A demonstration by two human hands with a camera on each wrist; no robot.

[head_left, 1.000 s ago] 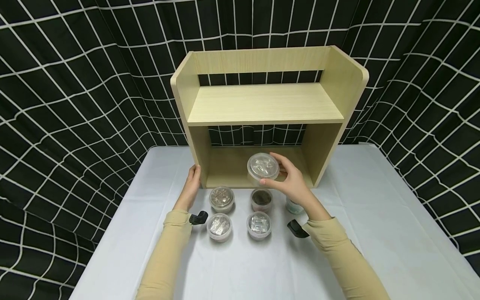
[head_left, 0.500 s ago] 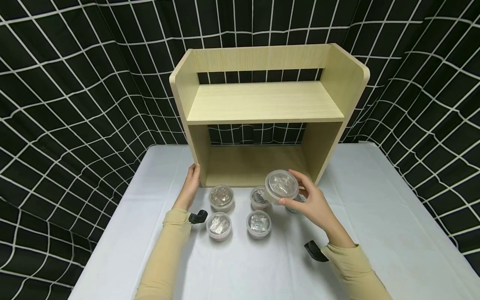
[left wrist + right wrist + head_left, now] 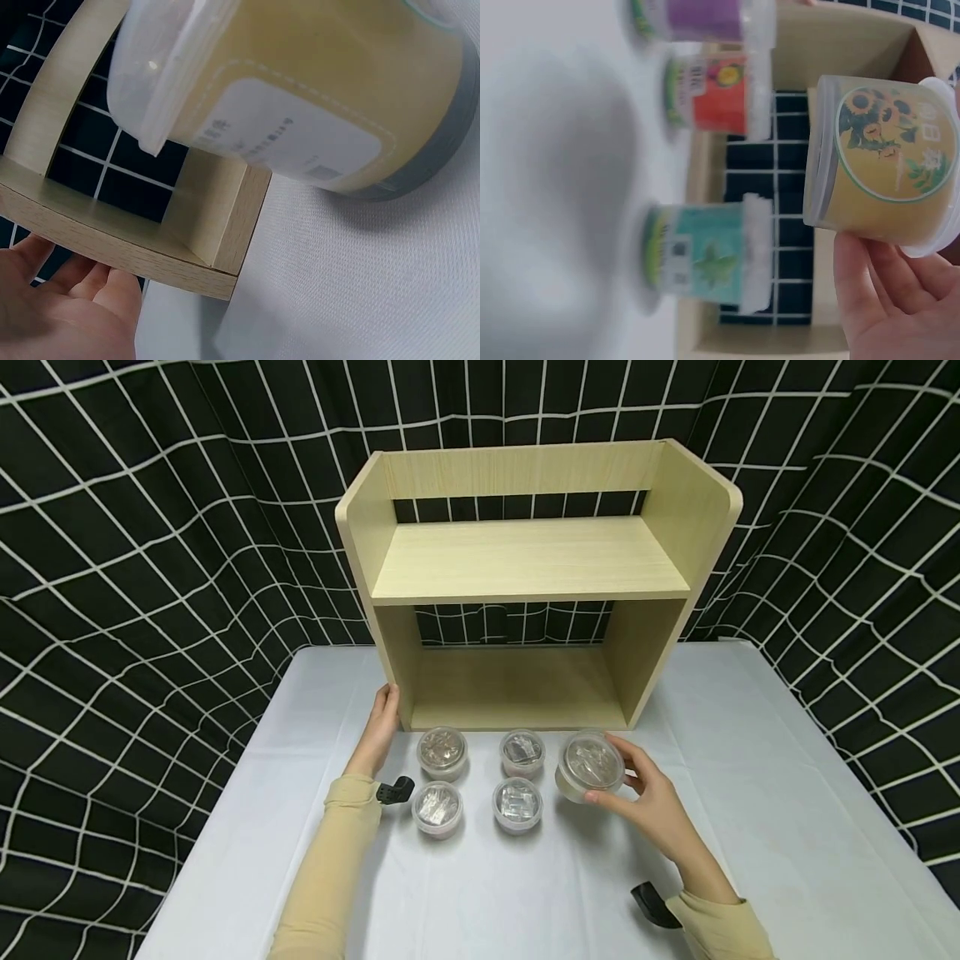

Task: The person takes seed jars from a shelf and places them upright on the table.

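Observation:
My right hand (image 3: 651,795) grips a round clear-lidded plastic tub (image 3: 591,765) between thumb and fingers, above the table right of the other tubs. In the right wrist view this tub (image 3: 900,150) has yellow contents and a sunflower label. Below it stands a teal tub (image 3: 712,255), hidden in the head view. My left hand (image 3: 381,727) touches the lower left side of the wooden shelf (image 3: 525,560); its fingers lie along the panel in the left wrist view. Beside it stands a lidded tub (image 3: 442,752), close in the left wrist view as a yellowish tub (image 3: 337,82).
More lidded tubs stand in front of the shelf: a back middle tub (image 3: 522,752), a front left tub (image 3: 437,808) and a front middle tub (image 3: 517,804). A white cloth (image 3: 480,902) covers the table. Black gridded curtains (image 3: 150,568) surround it.
My right hand has carried the tub from the front of the lower shelf rightward and toward me, over the teal tub. My left hand has stayed at the shelf's side.

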